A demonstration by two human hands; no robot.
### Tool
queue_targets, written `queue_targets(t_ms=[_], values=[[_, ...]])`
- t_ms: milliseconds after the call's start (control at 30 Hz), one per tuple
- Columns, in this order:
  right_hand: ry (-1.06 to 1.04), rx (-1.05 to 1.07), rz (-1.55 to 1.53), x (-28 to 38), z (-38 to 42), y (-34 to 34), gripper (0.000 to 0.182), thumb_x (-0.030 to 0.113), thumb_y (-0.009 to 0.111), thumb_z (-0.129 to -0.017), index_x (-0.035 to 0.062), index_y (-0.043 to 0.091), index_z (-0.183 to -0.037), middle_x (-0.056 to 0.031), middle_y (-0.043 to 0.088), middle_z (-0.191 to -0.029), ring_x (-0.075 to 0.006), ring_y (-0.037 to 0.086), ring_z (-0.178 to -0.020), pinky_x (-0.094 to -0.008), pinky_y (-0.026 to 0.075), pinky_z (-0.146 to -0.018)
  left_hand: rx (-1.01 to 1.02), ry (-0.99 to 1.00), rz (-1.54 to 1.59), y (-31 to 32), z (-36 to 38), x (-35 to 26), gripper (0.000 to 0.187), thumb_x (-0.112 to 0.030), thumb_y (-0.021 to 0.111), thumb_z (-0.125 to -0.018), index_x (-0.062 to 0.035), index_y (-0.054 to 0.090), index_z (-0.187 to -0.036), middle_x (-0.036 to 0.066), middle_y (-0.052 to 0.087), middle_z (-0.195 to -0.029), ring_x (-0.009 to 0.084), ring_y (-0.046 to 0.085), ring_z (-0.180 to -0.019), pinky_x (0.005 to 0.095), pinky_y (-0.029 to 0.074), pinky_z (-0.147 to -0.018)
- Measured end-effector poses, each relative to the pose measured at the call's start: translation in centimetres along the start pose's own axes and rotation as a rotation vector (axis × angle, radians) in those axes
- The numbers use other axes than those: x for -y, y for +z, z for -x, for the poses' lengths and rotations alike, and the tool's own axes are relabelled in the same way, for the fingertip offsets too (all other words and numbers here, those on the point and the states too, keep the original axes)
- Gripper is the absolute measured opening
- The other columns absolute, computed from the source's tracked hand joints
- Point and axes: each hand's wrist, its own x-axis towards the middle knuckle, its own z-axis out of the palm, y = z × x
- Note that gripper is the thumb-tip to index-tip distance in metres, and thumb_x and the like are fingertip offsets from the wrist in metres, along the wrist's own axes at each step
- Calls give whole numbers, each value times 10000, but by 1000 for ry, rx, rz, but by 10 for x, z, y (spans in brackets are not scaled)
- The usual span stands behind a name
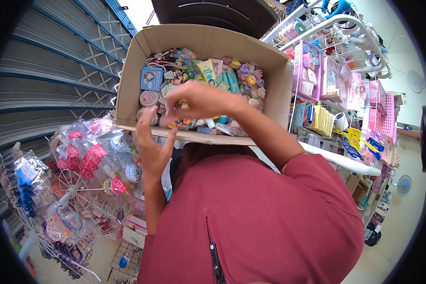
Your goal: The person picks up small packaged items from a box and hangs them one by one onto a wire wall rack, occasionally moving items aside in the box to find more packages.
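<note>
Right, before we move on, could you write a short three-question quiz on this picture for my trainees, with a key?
1. Multiple choice: what is the main colour of the square pack beside the left wall inside the cardboard box? a) yellow b) blue c) red
2. True or false: the top of the cardboard box is closed.
3. Short answer: which is nearer the hanging plastic bags, the left hand or the right hand?

Key: 1. b; 2. false, it is open; 3. the left hand.

Matt cardboard box (pixel 277 90), glossy clear plastic bags (pixel 99 151), ridged metal shutter (pixel 42 57), matt cloth shirt (pixel 251 213), smooth plastic basket (pixel 298 66)
</note>
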Motion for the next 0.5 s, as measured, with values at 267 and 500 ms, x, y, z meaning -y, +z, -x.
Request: queue_targets(t_ms=[267,500], values=[[485,-159,276,-92,31,-109,359,350,705,-886,21,711,-1030,-85,724,-907,-175,680,-836,-332,534,-740,82,-357,550,-10,30,15,85,-50,567,-984,6,626,-1009,7,649,-802,38,558,-693,196,440,-612],[1089,73,946,-233,148,-88,464,391,698,-752,84,702,-1101,-198,694,-1075,-336,685,-978,-443,539,-880,58,-416,628,-15,50,17,93,-62,604,-963,21,637,-939,24,672,-771,64,605,-683,211,498,-593]])
